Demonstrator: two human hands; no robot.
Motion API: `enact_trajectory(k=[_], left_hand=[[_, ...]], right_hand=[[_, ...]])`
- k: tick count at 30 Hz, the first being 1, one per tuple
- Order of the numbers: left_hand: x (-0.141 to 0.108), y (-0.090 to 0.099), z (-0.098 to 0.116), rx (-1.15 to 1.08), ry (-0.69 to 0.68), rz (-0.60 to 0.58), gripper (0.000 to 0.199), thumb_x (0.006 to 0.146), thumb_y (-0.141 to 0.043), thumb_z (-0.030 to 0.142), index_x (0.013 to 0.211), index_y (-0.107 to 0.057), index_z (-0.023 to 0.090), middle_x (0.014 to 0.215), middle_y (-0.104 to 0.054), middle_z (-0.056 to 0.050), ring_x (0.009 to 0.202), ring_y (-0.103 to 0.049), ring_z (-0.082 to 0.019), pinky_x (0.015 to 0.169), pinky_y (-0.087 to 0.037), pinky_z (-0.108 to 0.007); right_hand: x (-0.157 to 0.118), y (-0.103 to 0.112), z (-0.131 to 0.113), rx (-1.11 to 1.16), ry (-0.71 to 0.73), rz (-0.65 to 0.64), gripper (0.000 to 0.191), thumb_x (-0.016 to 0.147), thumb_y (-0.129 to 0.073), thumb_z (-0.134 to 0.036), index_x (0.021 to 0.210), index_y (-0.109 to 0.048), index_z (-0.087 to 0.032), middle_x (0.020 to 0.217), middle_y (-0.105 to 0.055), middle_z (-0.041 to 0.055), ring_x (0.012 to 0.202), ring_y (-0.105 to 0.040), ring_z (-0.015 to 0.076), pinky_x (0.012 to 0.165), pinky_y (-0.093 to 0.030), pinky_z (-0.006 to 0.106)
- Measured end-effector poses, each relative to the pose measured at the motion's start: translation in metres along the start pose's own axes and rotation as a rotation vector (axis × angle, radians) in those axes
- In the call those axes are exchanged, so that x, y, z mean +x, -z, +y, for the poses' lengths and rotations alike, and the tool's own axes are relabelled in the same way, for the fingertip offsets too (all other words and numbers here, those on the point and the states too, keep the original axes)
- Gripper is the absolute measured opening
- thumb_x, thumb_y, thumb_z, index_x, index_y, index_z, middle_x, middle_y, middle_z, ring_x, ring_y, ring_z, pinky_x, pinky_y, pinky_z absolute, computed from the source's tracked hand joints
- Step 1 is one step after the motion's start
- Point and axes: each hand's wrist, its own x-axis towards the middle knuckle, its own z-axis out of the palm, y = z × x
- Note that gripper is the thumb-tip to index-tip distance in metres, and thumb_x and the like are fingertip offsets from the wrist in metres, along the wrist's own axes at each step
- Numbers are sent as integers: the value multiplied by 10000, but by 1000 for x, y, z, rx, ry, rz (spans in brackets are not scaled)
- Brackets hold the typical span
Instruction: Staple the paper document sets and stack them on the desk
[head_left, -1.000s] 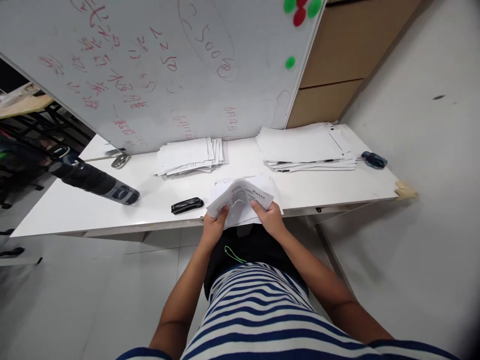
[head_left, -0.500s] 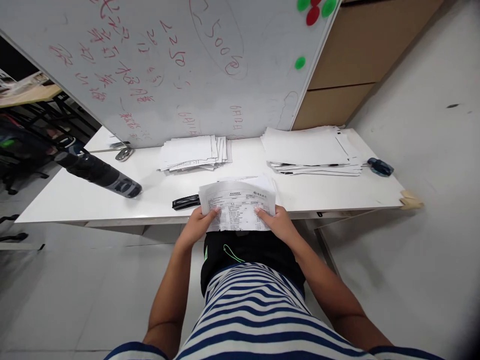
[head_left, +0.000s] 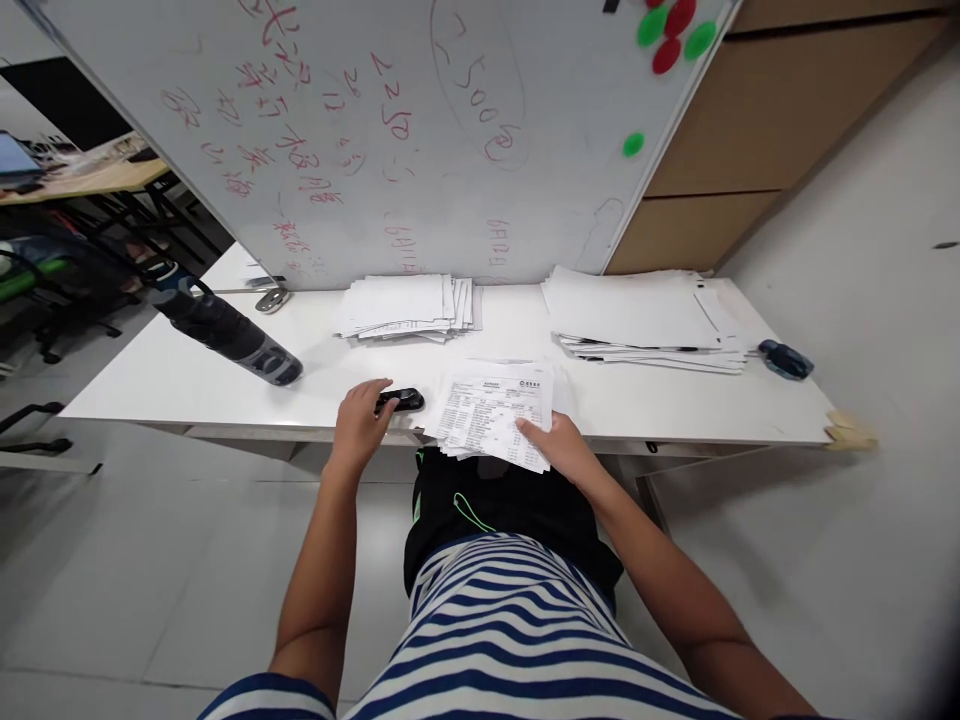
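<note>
My right hand grips a sheaf of printed papers by its right edge, thumb on top. The sheets are slightly fanned and reach over the desk's front edge. My left hand is off the papers and closed around the left end of a black stapler, which lies on the desk left of the sheaf. Its fingers reach over the far side and the thumb is on the near side. The stapler's left end is hidden by the hand.
On the white desk are a left paper stack, a larger right stack, a dark bottle, a computer mouse and a dark blue object. A whiteboard and cardboard boxes stand behind.
My left hand has let go of the papers and moved left to the stapler. The sheaf now hangs from my right hand alone, tilted and lower. The view has shifted slightly left.
</note>
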Motion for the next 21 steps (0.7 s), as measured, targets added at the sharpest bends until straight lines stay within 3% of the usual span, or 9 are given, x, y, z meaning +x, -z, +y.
enact_trajectory(k=[3, 5, 8, 13, 17, 21], left_hand=[[9, -10, -24, 83, -43, -58, 553, 799, -669, 461, 1285, -584, 210, 1371, -567, -127, 1323, -450, -354, 1103, -343, -482], [11, -17, -37, 66, -3, -74, 474, 799, -665, 457, 1198, -620, 207, 1306, -605, -132, 1289, -486, -360, 1062, -383, -474], [10, -23, -48, -22, 19, 0, 370, 810, -646, 445, 1102, -639, 218, 1290, -623, -123, 1368, -424, -341, 1082, -365, -453], [5, -18, -55, -213, 104, 22, 418, 803, -643, 444, 1166, -626, 237, 1400, -566, -117, 1474, -270, -293, 1115, -342, -434], [4, -16, -54, -248, 122, 32, 408, 784, -655, 424, 1146, -635, 238, 1381, -584, -111, 1473, -278, -285, 1129, -330, -439], [4, -15, -55, -292, 117, 34, 393, 779, -659, 412, 1128, -643, 231, 1354, -604, -113, 1468, -290, -281, 1139, -314, -443]], right_hand=[[5, -5, 0, -26, 26, -7, 470, 811, -692, -415, 1210, -672, -168, 1203, -709, 126, 1097, -673, 312, 967, -522, 479], [8, -8, 1, -15, 16, -17, 465, 809, -694, -417, 1206, -671, -176, 1194, -713, 123, 1083, -680, 308, 953, -532, 477], [12, -14, 1, 38, -4, -36, 442, 798, -708, -429, 1169, -687, -190, 1173, -723, 117, 1056, -692, 309, 923, -551, 473], [18, -27, -4, 100, 23, -86, 411, 798, -711, -416, 1148, -692, -203, 1190, -719, 103, 1067, -692, 298, 934, -554, 470], [21, -33, -10, 98, 39, -91, 372, 799, -708, -397, 1113, -703, -197, 1164, -729, 105, 1048, -701, 294, 931, -556, 474], [19, -29, -13, 80, 35, -18, 402, 797, -708, -399, 1136, -694, -183, 1191, -717, 114, 1090, -683, 301, 971, -532, 482]])
